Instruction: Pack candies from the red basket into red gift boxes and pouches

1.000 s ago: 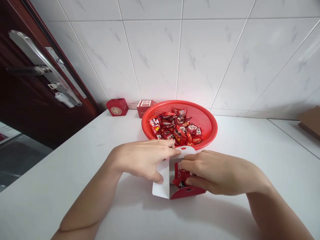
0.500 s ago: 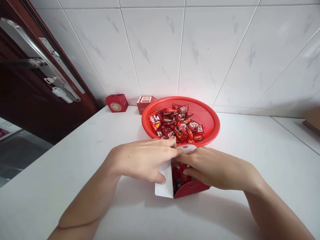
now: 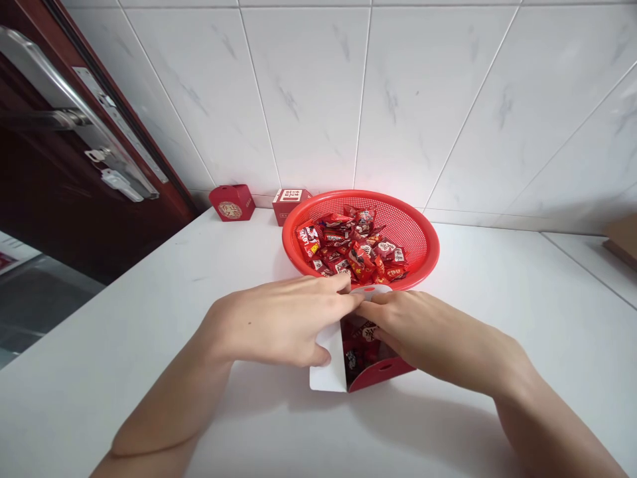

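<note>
An open red box (image 3: 381, 373) with a white inner flap (image 3: 328, 358) stands in front of the basket, wrapped candies (image 3: 368, 330) inside it. My left hand (image 3: 283, 322) grips the box on its left side, thumb on the white flap and fingers at the back edge. My right hand (image 3: 423, 332) reaches into the box from the right, its fingertips partly hidden at the candies; whether they hold a candy cannot be made out. Behind the box, a red plastic basket (image 3: 430, 255) holds many red-wrapped candies (image 3: 358, 245).
Two closed red boxes, one with a round emblem (image 3: 232, 203) and one with a pale label (image 3: 288, 204), stand by the tiled wall (image 3: 308, 99). A dark red door (image 3: 44, 179) is at the left, brown cardboard (image 3: 622, 239) at the right edge of the white tabletop (image 3: 149, 292).
My right hand has shifted slightly, and a candy with pale lettering now shows under its fingers in the box. My left hand keeps its hold.
</note>
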`<action>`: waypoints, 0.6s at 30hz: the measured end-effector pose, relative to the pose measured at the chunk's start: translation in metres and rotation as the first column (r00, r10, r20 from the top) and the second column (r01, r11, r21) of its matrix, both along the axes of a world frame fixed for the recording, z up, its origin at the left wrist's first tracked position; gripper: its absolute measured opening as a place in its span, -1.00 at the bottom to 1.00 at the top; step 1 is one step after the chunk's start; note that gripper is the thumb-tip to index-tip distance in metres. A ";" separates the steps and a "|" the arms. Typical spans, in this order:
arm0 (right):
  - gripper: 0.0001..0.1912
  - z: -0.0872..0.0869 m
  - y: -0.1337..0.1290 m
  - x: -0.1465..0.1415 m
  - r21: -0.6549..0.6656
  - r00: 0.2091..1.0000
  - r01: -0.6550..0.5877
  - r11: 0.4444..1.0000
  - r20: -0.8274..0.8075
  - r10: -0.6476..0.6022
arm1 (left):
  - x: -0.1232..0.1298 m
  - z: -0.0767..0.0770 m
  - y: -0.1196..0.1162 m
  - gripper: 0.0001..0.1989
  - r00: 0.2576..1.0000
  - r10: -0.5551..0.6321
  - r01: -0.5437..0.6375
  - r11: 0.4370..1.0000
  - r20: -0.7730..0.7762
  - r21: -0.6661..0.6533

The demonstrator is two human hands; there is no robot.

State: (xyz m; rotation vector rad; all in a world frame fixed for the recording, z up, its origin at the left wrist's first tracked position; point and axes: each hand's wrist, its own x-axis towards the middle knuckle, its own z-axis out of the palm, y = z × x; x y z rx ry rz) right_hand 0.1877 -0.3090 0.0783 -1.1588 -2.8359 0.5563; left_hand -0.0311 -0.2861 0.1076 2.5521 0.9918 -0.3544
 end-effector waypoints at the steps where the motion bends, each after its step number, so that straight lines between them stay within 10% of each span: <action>1: -0.61 0.001 -0.002 0.000 0.019 0.999 0.008 1.000 0.032 -0.008 | 0.000 0.000 -0.001 -0.43 1.000 0.002 -0.002 1.000 -0.001 0.002; 18: -0.72 -0.001 -0.004 -0.006 -0.080 0.975 -0.152 0.985 0.152 0.163 | -0.001 0.002 -0.005 -0.29 0.999 -0.028 0.028 1.000 0.027 -0.004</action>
